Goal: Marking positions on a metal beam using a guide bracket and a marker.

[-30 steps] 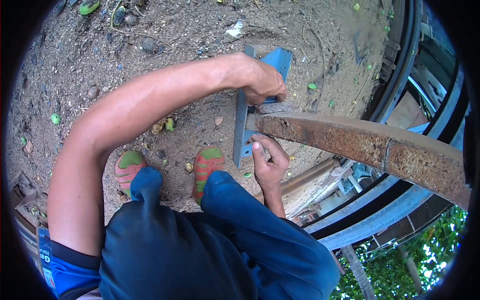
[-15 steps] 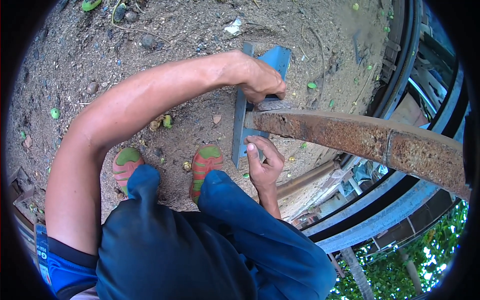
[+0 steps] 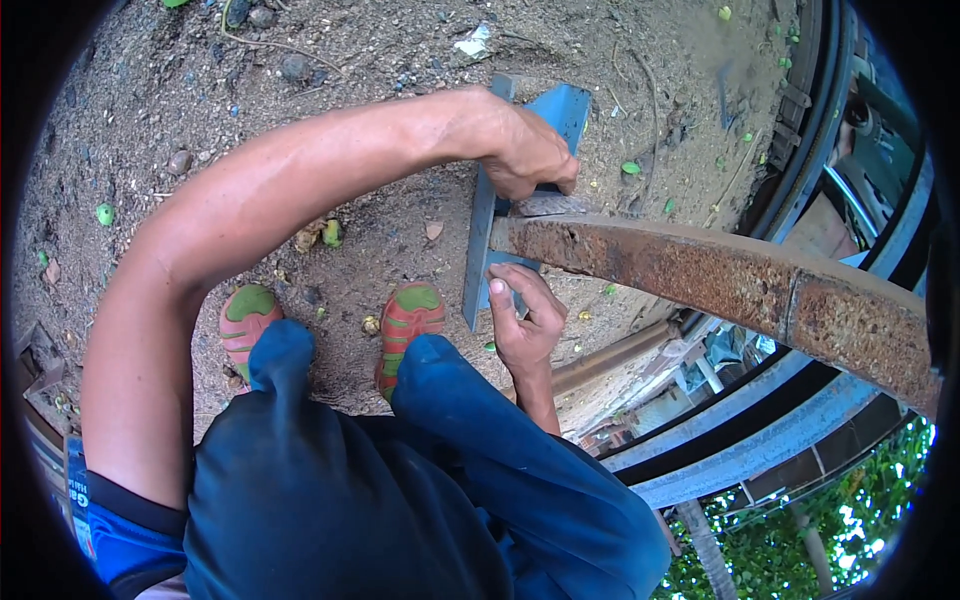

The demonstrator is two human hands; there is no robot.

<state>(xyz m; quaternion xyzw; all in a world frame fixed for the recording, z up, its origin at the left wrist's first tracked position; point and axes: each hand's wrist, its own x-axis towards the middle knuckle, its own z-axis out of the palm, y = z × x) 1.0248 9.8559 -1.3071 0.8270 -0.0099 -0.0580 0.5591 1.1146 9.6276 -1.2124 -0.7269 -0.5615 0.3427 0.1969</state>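
Note:
Stretching across from the left, my left hand (image 3: 530, 155) is closed over a dark edge whose shape its fingers hide. Under it lies a blue painted metal piece (image 3: 562, 112) with a long straight flange, on the ground. A small grey-brown rough piece (image 3: 553, 205) shows just below the knuckles. The end of a rusty metal beam (image 3: 660, 254) meets the blue metal between my two hands. Below the beam, my right hand (image 3: 532, 318) has its thumb and curled fingers together beside the blue metal's lower part. What they pinch, if anything, cannot be made out.
The ground is sandy soil (image 3: 400, 225) with pebbles, leaves and fallen fruit. My feet in red and green shoes (image 3: 412, 330) are close to the blue metal. A rusty bar (image 3: 610, 357), curved blue-grey rails (image 3: 760, 430) and scrap lie at the right. Trees stand at the lower right.
The view has shifted slightly. Both hands keep nearly the same places and grips around the blue metal, and the beam still meets it.

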